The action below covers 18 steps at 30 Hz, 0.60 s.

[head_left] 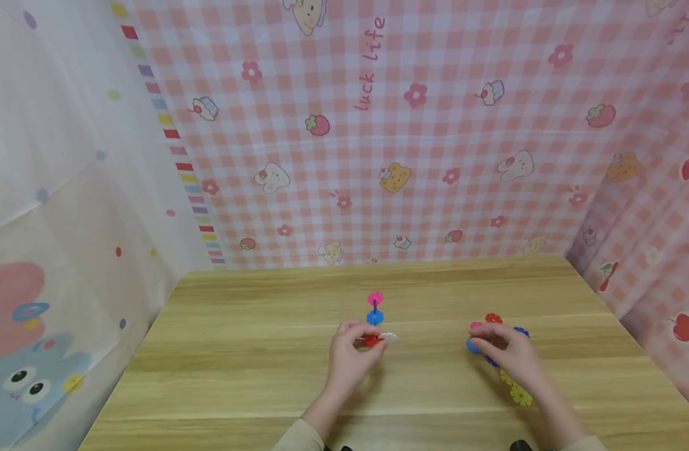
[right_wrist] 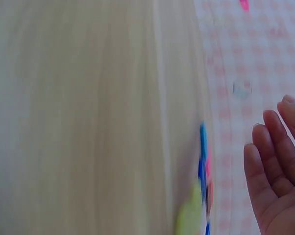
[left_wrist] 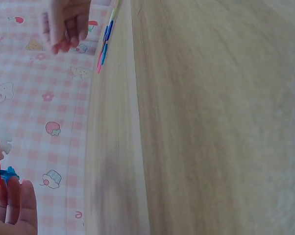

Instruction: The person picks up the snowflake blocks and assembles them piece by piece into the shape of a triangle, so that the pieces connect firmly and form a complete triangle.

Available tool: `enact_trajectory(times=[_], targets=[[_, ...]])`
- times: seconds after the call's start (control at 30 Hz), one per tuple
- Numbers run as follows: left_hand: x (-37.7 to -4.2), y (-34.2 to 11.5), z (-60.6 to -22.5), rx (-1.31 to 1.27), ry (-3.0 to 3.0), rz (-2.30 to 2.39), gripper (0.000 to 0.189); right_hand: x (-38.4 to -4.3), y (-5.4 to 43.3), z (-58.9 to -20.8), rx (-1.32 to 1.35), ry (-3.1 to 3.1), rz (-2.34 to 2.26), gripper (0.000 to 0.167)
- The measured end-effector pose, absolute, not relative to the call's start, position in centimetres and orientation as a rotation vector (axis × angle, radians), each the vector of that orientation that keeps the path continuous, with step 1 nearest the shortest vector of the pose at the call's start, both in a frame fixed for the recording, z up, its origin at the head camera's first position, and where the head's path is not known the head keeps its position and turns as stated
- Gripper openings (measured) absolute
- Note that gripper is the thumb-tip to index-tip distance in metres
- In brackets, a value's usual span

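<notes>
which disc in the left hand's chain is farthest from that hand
The pink disc at the far tip; the blue disc and red disc sit nearer.

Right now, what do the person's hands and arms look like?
The left hand and right hand are bare, with no gloves. Pale beige sleeves show at the bottom of the head view, and black pieces peek in there, too cut off to name.

Wood-grain table (head_left: 220, 369); pink/wht check cloth (head_left: 350, 150) behind w/ strawberry, cupcake & bear prints (head_left: 395, 178) + "luck life" lettering (head_left: 370, 66); wht dotted cloth (head_left: 68, 125) on L w/ cartoon figs (head_left: 25, 407); R check cloth (head_left: 646, 216) w/ red fruit prints (head_left: 684, 327)
</notes>
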<state>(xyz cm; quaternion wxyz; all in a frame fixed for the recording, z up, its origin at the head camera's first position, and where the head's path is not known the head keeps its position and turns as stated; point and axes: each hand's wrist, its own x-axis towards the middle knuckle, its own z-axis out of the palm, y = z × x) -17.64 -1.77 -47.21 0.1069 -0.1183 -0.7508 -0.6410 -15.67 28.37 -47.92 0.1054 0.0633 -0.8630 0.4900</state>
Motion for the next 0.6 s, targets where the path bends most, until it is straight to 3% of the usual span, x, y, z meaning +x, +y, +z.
enact_trajectory(times=[0.27,0.6], targets=[[-16.8,-1.7,-45.5,-0.283,-2.228,-1.884,0.015,-14.4,33.3,-48.1,0.118,-2.671,1.324,0.017],[-17.6,-2.2,-47.2,-0.311,-2.206,-1.867,0.016,-12.9,36.6,-49.3,0.228,-2.724,1.223,0.019]])
